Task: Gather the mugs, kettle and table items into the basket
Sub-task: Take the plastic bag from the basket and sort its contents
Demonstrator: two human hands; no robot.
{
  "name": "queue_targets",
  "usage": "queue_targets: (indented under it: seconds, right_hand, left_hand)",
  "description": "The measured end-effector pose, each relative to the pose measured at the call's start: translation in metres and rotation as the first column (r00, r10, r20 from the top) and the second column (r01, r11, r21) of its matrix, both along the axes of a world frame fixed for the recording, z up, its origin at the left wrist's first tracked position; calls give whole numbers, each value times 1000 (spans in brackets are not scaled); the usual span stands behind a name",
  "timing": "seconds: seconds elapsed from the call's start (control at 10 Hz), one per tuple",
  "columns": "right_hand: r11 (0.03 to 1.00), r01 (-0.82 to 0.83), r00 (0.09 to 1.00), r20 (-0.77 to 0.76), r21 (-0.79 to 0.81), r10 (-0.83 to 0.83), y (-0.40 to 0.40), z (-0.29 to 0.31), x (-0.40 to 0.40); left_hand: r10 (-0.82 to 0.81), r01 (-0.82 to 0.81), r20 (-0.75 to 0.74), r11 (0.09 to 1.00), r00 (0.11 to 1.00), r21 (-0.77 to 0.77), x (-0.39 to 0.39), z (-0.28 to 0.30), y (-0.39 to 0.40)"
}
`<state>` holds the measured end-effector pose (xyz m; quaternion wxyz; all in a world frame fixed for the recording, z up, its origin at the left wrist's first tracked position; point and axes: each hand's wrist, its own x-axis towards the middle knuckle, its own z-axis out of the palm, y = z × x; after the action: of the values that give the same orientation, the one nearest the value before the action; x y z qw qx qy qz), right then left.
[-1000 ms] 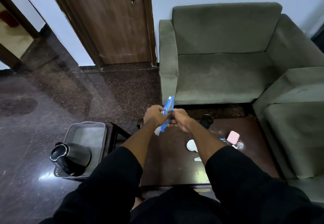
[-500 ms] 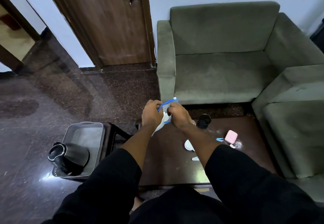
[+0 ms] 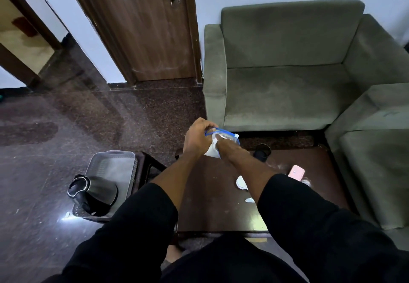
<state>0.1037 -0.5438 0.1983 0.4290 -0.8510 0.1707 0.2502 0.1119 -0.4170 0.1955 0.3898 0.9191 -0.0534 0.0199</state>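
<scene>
Bag (image 3: 223,137), left hand (image 3: 195,138) clasping, right hand (image 3: 228,147) inside

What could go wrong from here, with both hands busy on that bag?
1. The left hand pinches the bag by its blue rim only while the right hand reaches in; the rim could slip and the bag drop onto the table.
2. The dark mug stands just right of the right forearm; a sideways sweep might knock it over.
3. The kettle fills the basket's near end, seemingly overhanging, so added items could unsettle it.
</scene>
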Motion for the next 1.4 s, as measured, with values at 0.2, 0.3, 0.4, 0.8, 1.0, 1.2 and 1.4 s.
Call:
queue_targets:
  seconds: [0.2,0.3,0.4,0.8,1.0,1.2,1.4]
  right_hand:
    - [924,-291,955,-20,-248,296,1,14,-13]
    - [855,-381,919,-44,-352,391,2,24,-11]
    - [761,-490,821,67,-425,567,2,6,-12]
    - [765,-491,812,99,-417,575,11,-1,-16]
    - [840,-316,860,241,-440,450,10,-2,-33]
    - [865,-236,904,226,-442,362,9,4,-34]
    - [860,-241,888,256,-451,383,12,6,-31]
  left_hand:
    - [-54,54,5,997,999,46,1,-2,-3]
    - [-68,67,11,997,998,24,0,-3,-2]
    - [-77,77,10,997,997,0,-3,-2,-3]
    - [62,-65,-96,998,993,-26,-12,-14,13]
    - [171,-180,-178,983,969,-35,-20,-23,26]
    - [143,-149,-181,989,973,-23,-19,-22,30]
    - [143,-145,-191,989,971,6,-18,-23,37]
